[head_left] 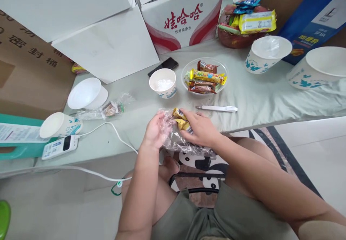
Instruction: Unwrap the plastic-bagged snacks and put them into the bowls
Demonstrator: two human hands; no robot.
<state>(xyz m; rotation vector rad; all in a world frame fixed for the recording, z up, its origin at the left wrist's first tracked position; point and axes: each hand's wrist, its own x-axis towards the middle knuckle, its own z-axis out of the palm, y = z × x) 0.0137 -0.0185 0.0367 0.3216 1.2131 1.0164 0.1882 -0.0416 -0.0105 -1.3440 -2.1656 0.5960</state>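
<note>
At the near edge of the cloth-covered table (143, 121), my left hand (154, 130) is closed on a clear plastic bag (175, 139), which hangs crinkled between my hands. My right hand (202, 127) has its fingers round two yellow-wrapped snacks (184, 124) at the bag's mouth; whether they are inside the plastic I cannot tell. Just beyond, a paper cup (163, 85) contains crumpled clear plastic. Beside it a clear round bowl (186, 63) holds several wrapped snack bars (208, 76) in yellow, brown and green. A white utility knife (217, 108) lies between the bowl and my right hand.
Left are a tipped white bowl (88, 92), a clear packet (108, 109), a tilted paper cup (58, 124) and a power strip (60, 147) with its cable. A phone (170, 64) and white cartons (186, 20) stand behind; right, a snack basket (235, 40) and paper buckets (266, 58).
</note>
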